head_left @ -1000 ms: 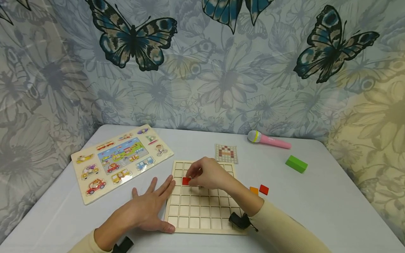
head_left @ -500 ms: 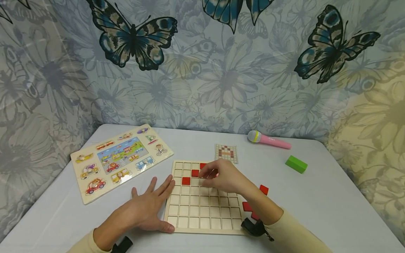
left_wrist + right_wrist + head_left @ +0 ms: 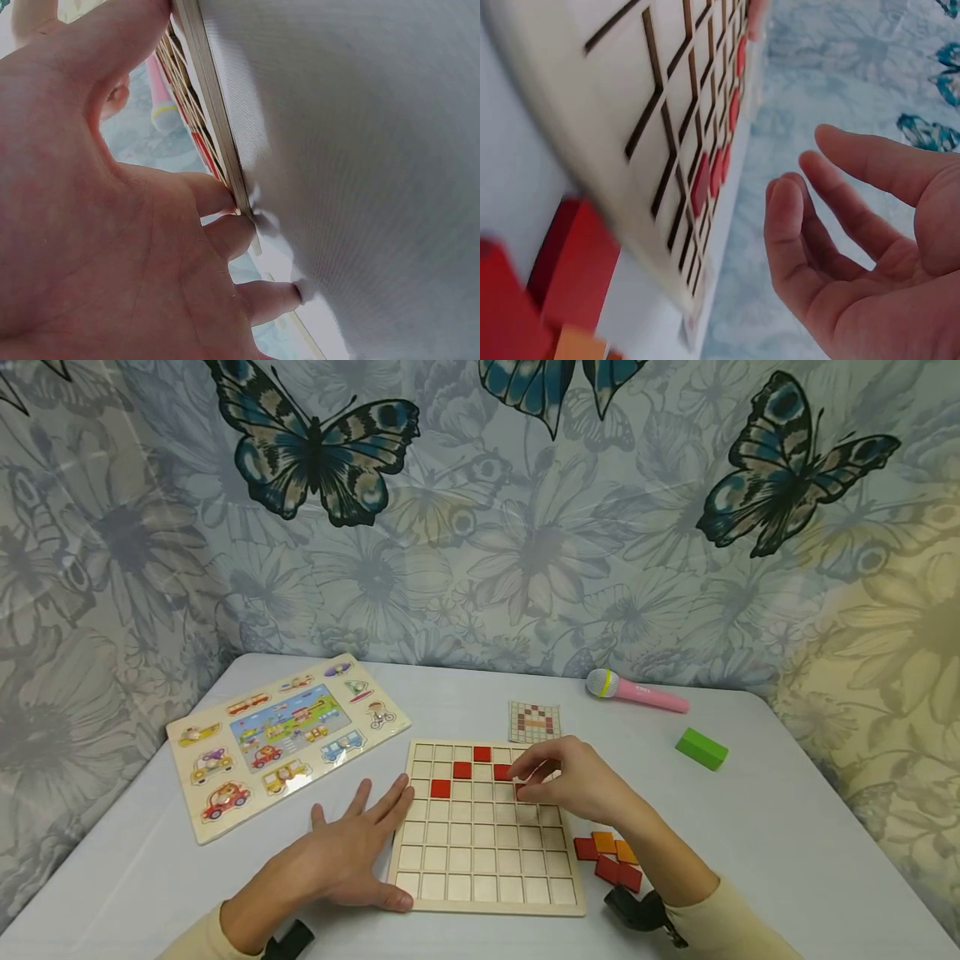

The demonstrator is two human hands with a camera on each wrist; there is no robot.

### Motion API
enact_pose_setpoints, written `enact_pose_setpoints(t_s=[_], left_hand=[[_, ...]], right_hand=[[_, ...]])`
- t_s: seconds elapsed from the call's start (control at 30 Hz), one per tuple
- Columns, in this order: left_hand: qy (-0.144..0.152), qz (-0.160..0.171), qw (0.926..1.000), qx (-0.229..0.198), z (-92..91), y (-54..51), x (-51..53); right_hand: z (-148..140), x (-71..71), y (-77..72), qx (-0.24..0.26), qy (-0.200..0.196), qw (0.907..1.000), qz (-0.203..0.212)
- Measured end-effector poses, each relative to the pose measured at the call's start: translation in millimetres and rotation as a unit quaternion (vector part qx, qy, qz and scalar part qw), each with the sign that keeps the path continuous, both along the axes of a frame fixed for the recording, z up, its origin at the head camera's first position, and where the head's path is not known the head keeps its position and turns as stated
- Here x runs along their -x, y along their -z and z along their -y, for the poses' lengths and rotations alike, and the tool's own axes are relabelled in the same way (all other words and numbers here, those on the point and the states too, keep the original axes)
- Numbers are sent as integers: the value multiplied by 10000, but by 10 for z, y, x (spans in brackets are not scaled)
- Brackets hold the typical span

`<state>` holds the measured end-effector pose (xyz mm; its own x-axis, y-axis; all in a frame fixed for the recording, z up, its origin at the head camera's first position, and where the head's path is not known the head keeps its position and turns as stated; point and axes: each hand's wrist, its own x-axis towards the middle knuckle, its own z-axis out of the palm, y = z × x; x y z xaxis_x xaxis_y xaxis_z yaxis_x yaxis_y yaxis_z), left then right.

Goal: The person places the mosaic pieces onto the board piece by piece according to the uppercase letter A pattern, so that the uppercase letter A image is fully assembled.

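A wooden grid board [image 3: 472, 887] lies on the table, with several red square tiles [image 3: 440, 788] in the cells of its far rows. My left hand [image 3: 352, 858] rests spread along the board's left edge; in the left wrist view its fingertips [image 3: 238, 236] touch that edge. Over the board's far right part is my right hand [image 3: 573, 783], thumb and fingers loosely bent beside a half-hidden red tile [image 3: 520, 792]. The right wrist view shows a gap between that hand's thumb and fingers, with nothing in it, and the dark red tile [image 3: 700, 185] apart from them in the grid.
Loose red and orange tiles [image 3: 603, 842] lie right of the board. Behind it is a small pattern card [image 3: 535, 722]. A pink toy microphone [image 3: 648, 697] and a green block [image 3: 702, 748] are farther right. A vehicle picture puzzle [image 3: 288, 747] lies at the left.
My right hand has moved rightward across the board from the leftmost red tile. More red tiles in the grid and the loose tiles beside it now show. My left hand has stayed put.
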<state>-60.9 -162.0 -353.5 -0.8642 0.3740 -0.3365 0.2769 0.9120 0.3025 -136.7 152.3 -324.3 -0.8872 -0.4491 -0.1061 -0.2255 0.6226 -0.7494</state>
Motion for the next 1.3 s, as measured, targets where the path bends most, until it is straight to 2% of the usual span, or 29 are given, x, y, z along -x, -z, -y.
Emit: enact_pose_setpoints(t_s=[0.53,0.93,1.13,1.3], left_hand=[[-24,4,10000,2,3,0,13],[-4,12,10000,-5,1,18,-1],[-8,45,10000,-10,-3,18,0],[-7,13,10000,4,1,17,-2]], right_hand=[[-521,-9,-82,-255,531,9983,15],[-852,-36,-89,-824,705,9939,202],[-977,-12,-70,-923,725,9924,363],[-1037,15,-25,-998,889,9884,721]])
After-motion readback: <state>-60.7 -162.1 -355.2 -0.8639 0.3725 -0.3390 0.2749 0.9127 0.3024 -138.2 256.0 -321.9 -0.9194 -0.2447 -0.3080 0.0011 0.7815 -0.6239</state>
